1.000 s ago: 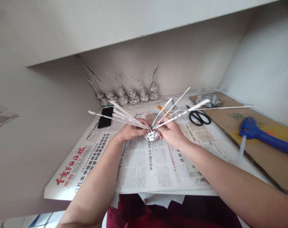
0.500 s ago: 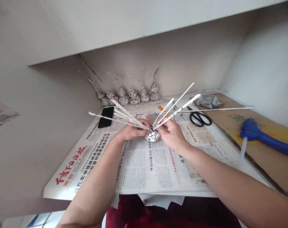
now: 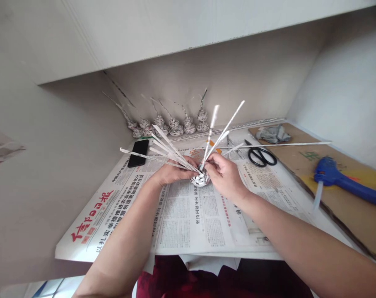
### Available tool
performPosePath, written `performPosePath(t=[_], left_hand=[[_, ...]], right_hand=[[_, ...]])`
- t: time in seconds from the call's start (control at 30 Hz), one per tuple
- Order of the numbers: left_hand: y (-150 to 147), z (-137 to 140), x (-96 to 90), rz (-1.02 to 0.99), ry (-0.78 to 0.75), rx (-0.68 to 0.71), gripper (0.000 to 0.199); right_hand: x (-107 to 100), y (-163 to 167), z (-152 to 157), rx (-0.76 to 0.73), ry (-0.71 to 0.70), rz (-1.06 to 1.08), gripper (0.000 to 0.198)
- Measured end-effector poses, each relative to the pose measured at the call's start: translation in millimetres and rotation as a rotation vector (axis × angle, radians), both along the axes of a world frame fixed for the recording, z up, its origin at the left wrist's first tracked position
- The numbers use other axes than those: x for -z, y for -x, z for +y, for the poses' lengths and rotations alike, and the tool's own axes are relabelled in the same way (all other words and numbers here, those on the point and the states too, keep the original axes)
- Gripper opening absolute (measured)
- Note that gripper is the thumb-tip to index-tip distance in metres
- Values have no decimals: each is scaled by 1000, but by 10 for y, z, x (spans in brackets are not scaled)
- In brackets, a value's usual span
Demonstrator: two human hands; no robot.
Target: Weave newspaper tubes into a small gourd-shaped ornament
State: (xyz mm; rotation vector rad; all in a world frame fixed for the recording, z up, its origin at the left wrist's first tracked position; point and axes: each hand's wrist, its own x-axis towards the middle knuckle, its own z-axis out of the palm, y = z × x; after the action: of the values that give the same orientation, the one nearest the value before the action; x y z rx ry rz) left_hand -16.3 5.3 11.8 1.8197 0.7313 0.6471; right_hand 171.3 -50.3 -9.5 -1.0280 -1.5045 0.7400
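Note:
Between my hands, low over the newspaper [image 3: 181, 223], is a small round woven paper ball [image 3: 200, 179] with several rolled paper strips [image 3: 167, 147] fanning up from its top. My left hand [image 3: 175, 170] is closed at its left side, the fingers around the ball and the strip bases; its fingertips are partly hidden. My right hand [image 3: 223, 171] pinches a paper strip [image 3: 211, 128] close to the ball's top, with thumb and index finger together. Other strips stand up beside that one, leaning right.
Several gourd-shaped woven paper pieces [image 3: 175, 126] line the back wall. A black phone [image 3: 138, 153] lies at left. Black-handled scissors [image 3: 262, 156] rest at right, near a cardboard sheet [image 3: 300, 165] bearing crumpled grey paper [image 3: 273, 134] and a blue glue gun [image 3: 346, 180]. Long paper rods [image 3: 237, 125] lie behind.
The strip at my right hand has swung from leaning far right to nearly upright. My right fingers have shifted slightly; the left hand stays in about the same place.

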Motion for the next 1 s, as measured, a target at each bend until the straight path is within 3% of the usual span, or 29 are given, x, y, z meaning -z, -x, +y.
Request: performPosePath(t=[0.17, 0.37, 0.57, 0.73, 1.0], left_hand=[[-9, -20, -32, 37, -78, -24, 27], [-10, 4, -48, 80, -239, 159, 24], [-39, -33, -67, 109, -253, 119, 20], [-38, -65, -83, 127, -198, 45, 22], [-61, -70, -105, 139, -236, -23, 23]], right_hand=[[-42, 4, -33, -38, -84, -1, 9], [-75, 21, -40, -42, -68, 14, 11], [-105, -30, -1, 18, 28, -145, 14], [-181, -108, 17, -37, 4, -346, 19], [-247, -199, 36, -132, -82, -496, 6]])
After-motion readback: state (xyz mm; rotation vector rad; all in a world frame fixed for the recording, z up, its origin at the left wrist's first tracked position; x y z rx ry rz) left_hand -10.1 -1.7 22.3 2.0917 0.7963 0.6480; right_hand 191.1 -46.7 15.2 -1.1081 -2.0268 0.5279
